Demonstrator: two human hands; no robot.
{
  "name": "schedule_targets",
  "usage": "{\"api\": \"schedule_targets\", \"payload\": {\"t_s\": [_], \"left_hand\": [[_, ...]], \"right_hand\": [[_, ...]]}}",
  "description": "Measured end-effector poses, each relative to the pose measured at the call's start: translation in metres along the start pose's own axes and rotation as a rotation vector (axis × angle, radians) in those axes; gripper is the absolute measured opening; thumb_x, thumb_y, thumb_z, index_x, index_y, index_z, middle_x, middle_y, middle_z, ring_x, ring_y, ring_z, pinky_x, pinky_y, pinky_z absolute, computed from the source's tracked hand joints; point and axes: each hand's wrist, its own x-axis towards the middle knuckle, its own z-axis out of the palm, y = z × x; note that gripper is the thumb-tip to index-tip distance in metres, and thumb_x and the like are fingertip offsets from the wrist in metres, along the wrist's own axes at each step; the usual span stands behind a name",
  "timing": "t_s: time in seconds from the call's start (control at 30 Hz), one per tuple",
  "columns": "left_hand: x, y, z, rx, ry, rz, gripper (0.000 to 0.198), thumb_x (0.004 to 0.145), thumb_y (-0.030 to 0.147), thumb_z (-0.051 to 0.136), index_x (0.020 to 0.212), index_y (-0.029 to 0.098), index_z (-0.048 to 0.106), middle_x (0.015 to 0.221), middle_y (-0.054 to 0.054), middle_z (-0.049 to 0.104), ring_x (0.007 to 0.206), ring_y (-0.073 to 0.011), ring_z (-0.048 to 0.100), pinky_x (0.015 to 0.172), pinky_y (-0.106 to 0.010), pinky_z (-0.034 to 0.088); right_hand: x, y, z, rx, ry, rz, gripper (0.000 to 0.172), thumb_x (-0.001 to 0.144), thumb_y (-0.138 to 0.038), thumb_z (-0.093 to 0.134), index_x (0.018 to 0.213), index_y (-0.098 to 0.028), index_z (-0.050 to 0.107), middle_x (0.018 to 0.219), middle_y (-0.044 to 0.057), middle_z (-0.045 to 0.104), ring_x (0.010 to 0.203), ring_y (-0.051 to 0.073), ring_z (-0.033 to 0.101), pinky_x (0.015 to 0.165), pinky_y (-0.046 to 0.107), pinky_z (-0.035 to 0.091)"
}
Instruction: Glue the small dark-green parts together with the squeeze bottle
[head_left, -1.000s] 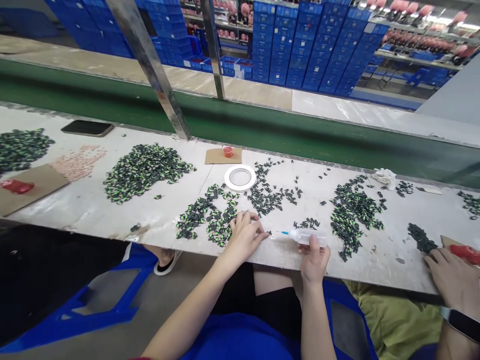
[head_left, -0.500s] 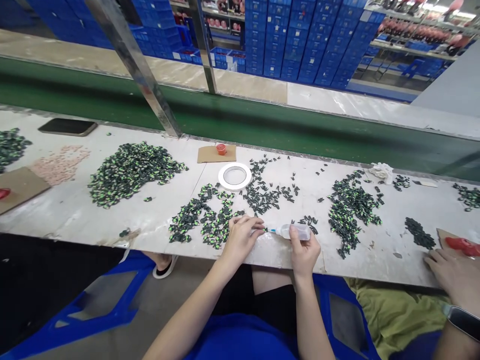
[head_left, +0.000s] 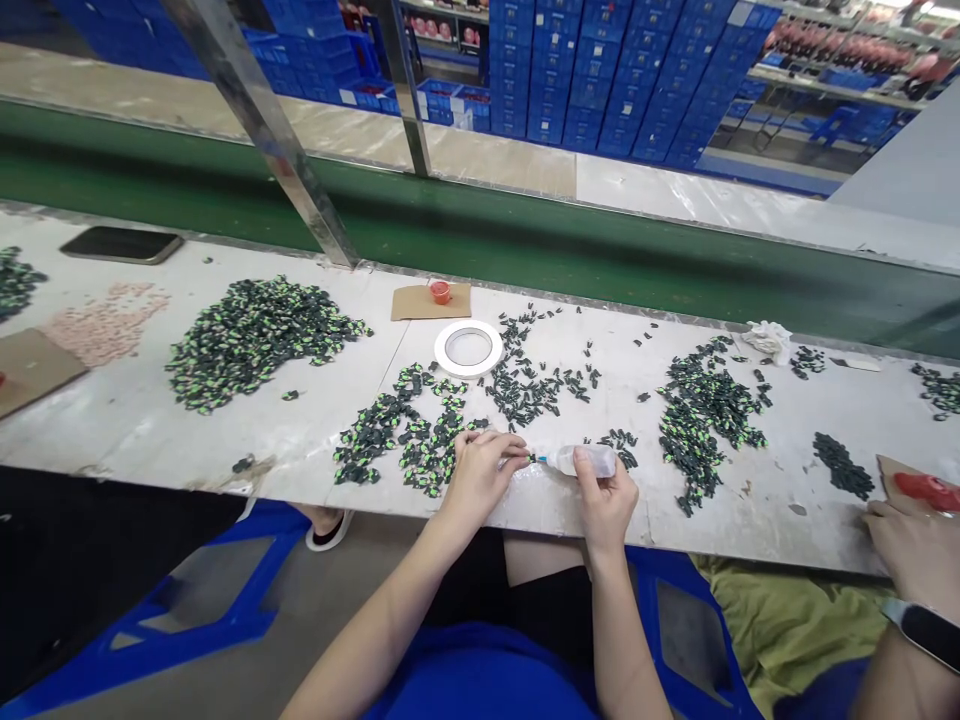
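My right hand (head_left: 609,492) is closed around a small translucent squeeze bottle (head_left: 581,460), tilted nearly flat, its thin blue tip pointing left. Facing that tip, my left hand (head_left: 487,465) pinches a small dark part (head_left: 532,458), mostly hidden by the fingertips. The tip is at or very near the part; contact is too small to make out. Left of my left hand lie black-and-green pieces (head_left: 431,455). Plain dark pieces (head_left: 525,395) are scattered beyond my hands, and a few more (head_left: 621,445) lie just behind the bottle.
A white tape roll (head_left: 441,350) lies beyond my left hand, near cardboard (head_left: 412,303) with a red cup (head_left: 440,292). Larger piles (head_left: 255,340) (head_left: 705,410) flank me. A phone (head_left: 124,243) lies far left. A co-worker's hand (head_left: 915,540) is at the right, and a metal post (head_left: 277,150) rises behind.
The bottle has shifted slightly left, bringing its blue tip closer to the part in my left hand. The co-worker's hand at the right has moved a little. My view has shifted slightly.
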Motion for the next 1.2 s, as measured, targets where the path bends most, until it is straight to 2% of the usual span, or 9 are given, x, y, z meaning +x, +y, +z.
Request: {"api": "schedule_targets", "payload": {"t_s": [0.9,1.07,1.2], "left_hand": [[-0.0002,0.0055,-0.002,0.019,-0.019,-0.029,0.006,0.078,0.018,0.068,0.081,0.02,0.064,0.09,0.0,0.072,0.094,-0.0199,0.063,0.098,-0.045,0.024],[0.0037,0.0038,-0.004,0.121,-0.059,0.021,0.019,0.077,0.015,0.069,0.095,0.022,0.067,0.091,-0.001,0.07,0.104,-0.0222,0.055,0.096,-0.045,0.025],[0.0042,0.0026,-0.0046,0.179,-0.078,0.116,0.006,0.079,0.019,0.066,0.08,0.023,0.07,0.096,-0.005,0.067,0.104,-0.0253,0.051,0.092,-0.046,0.028]], "right_hand": [[0.0014,-0.0062,-0.0004,0.024,0.031,0.05,0.046,0.07,-0.056,0.063,0.07,-0.01,0.061,0.063,0.005,0.061,0.057,0.014,0.053,0.056,0.025,0.043],[0.0008,-0.0087,-0.0008,0.176,0.126,0.12,0.046,0.065,-0.057,0.066,0.068,-0.011,0.056,0.059,0.005,0.059,0.054,0.015,0.054,0.052,0.027,0.044],[-0.0021,-0.0072,0.0011,0.234,0.2,0.083,0.043,0.064,-0.049,0.07,0.08,-0.012,0.055,0.07,0.006,0.063,0.061,0.017,0.06,0.058,0.029,0.049]]}}
